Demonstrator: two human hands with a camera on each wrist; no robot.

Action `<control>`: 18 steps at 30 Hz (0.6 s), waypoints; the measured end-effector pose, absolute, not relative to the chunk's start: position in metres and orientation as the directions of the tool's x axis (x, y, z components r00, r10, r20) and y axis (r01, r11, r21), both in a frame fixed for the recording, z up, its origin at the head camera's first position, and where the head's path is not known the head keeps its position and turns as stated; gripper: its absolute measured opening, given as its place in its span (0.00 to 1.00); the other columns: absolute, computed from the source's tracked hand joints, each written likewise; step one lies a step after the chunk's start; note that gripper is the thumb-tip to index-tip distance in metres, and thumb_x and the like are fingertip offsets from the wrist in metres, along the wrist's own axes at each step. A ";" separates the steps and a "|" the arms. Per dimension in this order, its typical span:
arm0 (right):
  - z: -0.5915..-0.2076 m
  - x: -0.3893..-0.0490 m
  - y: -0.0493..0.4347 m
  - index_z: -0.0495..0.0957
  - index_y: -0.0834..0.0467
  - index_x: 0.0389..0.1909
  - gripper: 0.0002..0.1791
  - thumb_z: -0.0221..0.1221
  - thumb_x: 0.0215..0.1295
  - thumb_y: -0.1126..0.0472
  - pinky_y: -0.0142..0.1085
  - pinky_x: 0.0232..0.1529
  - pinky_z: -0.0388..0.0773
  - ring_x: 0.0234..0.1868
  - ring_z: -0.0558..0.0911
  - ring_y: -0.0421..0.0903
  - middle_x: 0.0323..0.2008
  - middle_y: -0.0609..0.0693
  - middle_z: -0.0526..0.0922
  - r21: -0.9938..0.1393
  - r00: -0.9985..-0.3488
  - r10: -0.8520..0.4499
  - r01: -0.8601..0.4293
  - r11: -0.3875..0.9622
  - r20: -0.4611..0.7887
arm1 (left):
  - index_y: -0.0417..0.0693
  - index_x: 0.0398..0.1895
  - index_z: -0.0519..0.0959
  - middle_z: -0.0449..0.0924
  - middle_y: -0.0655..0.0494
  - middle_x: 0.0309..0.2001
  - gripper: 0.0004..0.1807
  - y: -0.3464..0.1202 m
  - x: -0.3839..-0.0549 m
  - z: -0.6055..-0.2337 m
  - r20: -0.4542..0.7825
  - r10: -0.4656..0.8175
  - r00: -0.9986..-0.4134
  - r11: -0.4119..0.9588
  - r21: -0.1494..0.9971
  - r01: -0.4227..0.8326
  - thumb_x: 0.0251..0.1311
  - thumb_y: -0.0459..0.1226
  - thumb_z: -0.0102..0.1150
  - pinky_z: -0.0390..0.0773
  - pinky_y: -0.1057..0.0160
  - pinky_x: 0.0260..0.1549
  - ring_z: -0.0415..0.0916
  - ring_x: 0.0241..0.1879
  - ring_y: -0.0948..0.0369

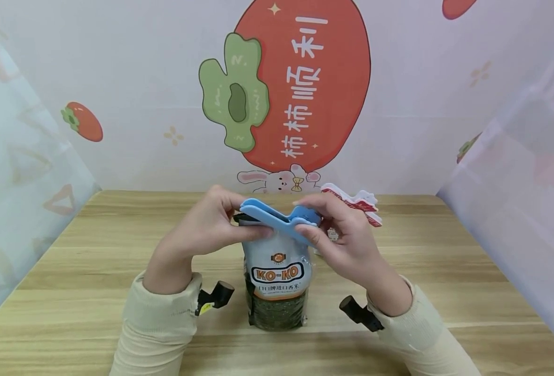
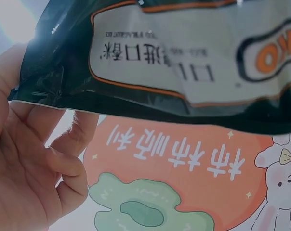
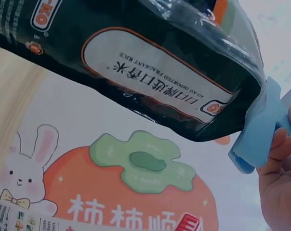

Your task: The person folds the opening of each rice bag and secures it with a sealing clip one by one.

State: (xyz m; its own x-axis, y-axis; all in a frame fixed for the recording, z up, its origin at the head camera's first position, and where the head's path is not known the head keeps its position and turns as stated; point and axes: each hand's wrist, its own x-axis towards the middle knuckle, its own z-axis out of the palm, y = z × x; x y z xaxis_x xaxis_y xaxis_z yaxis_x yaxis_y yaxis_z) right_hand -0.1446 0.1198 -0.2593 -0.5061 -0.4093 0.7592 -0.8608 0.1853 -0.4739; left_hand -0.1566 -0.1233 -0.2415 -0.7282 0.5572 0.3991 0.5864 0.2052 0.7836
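Observation:
A KO-KO rice bag [image 1: 279, 279] stands upright on the table, and its top edge is gathered flat. My left hand [image 1: 206, 219] pinches the left end of that edge between thumb and fingers. My right hand [image 1: 349, 243] grips the handle end of a light blue bag clip [image 1: 265, 213], thumb in front and fingers behind. The clip lies across the bag's top, its long jaws pointing left toward my left hand. In the right wrist view, the clip [image 3: 256, 137] is right at the bag's top edge. The left wrist view shows the bag's dark green side [image 2: 131, 101].
Behind my right hand is a red and white thing [image 1: 352, 202], partly hidden by the fingers. The wooden table [image 1: 117, 324] meets a printed backdrop [image 1: 154, 104] at the back, with pale cloth [image 1: 531, 130] at both sides.

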 end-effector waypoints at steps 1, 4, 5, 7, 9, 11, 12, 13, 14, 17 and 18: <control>-0.259 -0.145 0.120 0.76 0.68 0.49 0.18 0.65 0.65 0.60 0.27 0.27 0.78 0.28 0.75 0.39 0.31 0.53 0.81 -0.478 -0.509 -0.411 -0.859 0.185 0.756 | 0.39 0.33 0.87 0.86 0.53 0.25 0.06 -0.123 -0.157 -0.241 0.398 0.557 -0.729 0.206 0.784 0.585 0.50 0.28 0.73 0.84 0.62 0.29 0.80 0.23 0.61; -0.258 -0.145 0.122 0.76 0.68 0.49 0.17 0.65 0.64 0.62 0.28 0.27 0.78 0.28 0.75 0.39 0.32 0.53 0.81 -0.497 -0.523 -0.415 -0.849 0.177 0.745 | 0.39 0.33 0.87 0.87 0.53 0.26 0.06 -0.123 -0.157 -0.241 0.394 0.559 -0.729 0.205 0.786 0.583 0.50 0.28 0.73 0.84 0.62 0.29 0.80 0.24 0.61; -0.258 -0.145 0.122 0.76 0.68 0.49 0.17 0.65 0.65 0.61 0.28 0.26 0.78 0.28 0.75 0.39 0.32 0.53 0.81 -0.502 -0.524 -0.416 -0.848 0.171 0.743 | 0.39 0.33 0.87 0.87 0.53 0.26 0.06 -0.122 -0.157 -0.240 0.392 0.560 -0.730 0.206 0.788 0.581 0.50 0.28 0.73 0.84 0.62 0.29 0.80 0.24 0.61; -0.258 -0.145 0.123 0.77 0.67 0.49 0.18 0.64 0.67 0.57 0.28 0.26 0.78 0.29 0.75 0.39 0.33 0.53 0.81 -0.509 -0.527 -0.416 -0.845 0.163 0.741 | 0.39 0.33 0.87 0.87 0.53 0.26 0.06 -0.122 -0.157 -0.240 0.391 0.561 -0.730 0.206 0.788 0.580 0.51 0.28 0.73 0.84 0.62 0.30 0.80 0.24 0.61; -0.259 -0.145 0.124 0.77 0.67 0.49 0.18 0.63 0.67 0.57 0.28 0.25 0.78 0.29 0.74 0.39 0.33 0.53 0.80 -0.511 -0.526 -0.417 -0.845 0.159 0.741 | 0.39 0.34 0.87 0.87 0.53 0.27 0.06 -0.122 -0.158 -0.241 0.392 0.562 -0.729 0.208 0.786 0.583 0.51 0.28 0.73 0.84 0.62 0.30 0.80 0.25 0.61; -0.259 -0.145 0.125 0.77 0.66 0.49 0.20 0.63 0.67 0.54 0.28 0.25 0.77 0.28 0.74 0.38 0.32 0.52 0.80 -0.506 -0.522 -0.417 -0.848 0.159 0.744 | 0.39 0.34 0.87 0.87 0.53 0.27 0.07 -0.122 -0.158 -0.241 0.393 0.561 -0.728 0.212 0.782 0.586 0.51 0.28 0.73 0.83 0.62 0.30 0.80 0.25 0.61; -0.259 -0.146 0.125 0.77 0.66 0.50 0.21 0.62 0.67 0.52 0.27 0.24 0.76 0.28 0.74 0.38 0.32 0.51 0.80 -0.501 -0.519 -0.417 -0.850 0.161 0.746 | 0.40 0.34 0.88 0.87 0.54 0.27 0.07 -0.122 -0.158 -0.241 0.394 0.559 -0.729 0.217 0.779 0.588 0.51 0.28 0.73 0.82 0.63 0.29 0.80 0.25 0.61; -0.260 -0.146 0.125 0.77 0.66 0.50 0.22 0.61 0.67 0.51 0.27 0.24 0.76 0.27 0.74 0.38 0.32 0.51 0.80 -0.493 -0.511 -0.417 -0.855 0.161 0.752 | 0.40 0.34 0.88 0.87 0.54 0.27 0.07 -0.122 -0.158 -0.242 0.397 0.557 -0.730 0.223 0.775 0.591 0.51 0.29 0.73 0.81 0.64 0.28 0.79 0.25 0.61; -0.260 -0.147 0.126 0.78 0.66 0.50 0.23 0.61 0.67 0.49 0.27 0.24 0.75 0.27 0.73 0.37 0.31 0.51 0.80 -0.484 -0.506 -0.416 -0.859 0.165 0.756 | 0.41 0.34 0.88 0.87 0.55 0.27 0.07 -0.122 -0.158 -0.242 0.398 0.552 -0.733 0.232 0.771 0.593 0.51 0.29 0.73 0.79 0.65 0.26 0.78 0.24 0.61; -0.261 -0.149 0.129 0.78 0.65 0.50 0.24 0.60 0.67 0.47 0.27 0.24 0.74 0.27 0.73 0.37 0.31 0.51 0.81 -0.457 -0.491 -0.416 -0.870 0.186 0.766 | 0.43 0.33 0.88 0.85 0.56 0.25 0.06 -0.123 -0.158 -0.243 0.399 0.534 -0.745 0.255 0.764 0.593 0.51 0.30 0.73 0.74 0.65 0.20 0.74 0.22 0.62; -0.261 -0.149 0.130 0.79 0.65 0.50 0.23 0.61 0.66 0.48 0.27 0.25 0.74 0.28 0.74 0.37 0.31 0.51 0.82 -0.454 -0.494 -0.416 -0.869 0.198 0.764 | 0.43 0.33 0.88 0.84 0.57 0.25 0.06 -0.123 -0.158 -0.243 0.400 0.530 -0.748 0.258 0.764 0.591 0.52 0.30 0.73 0.73 0.65 0.20 0.73 0.21 0.62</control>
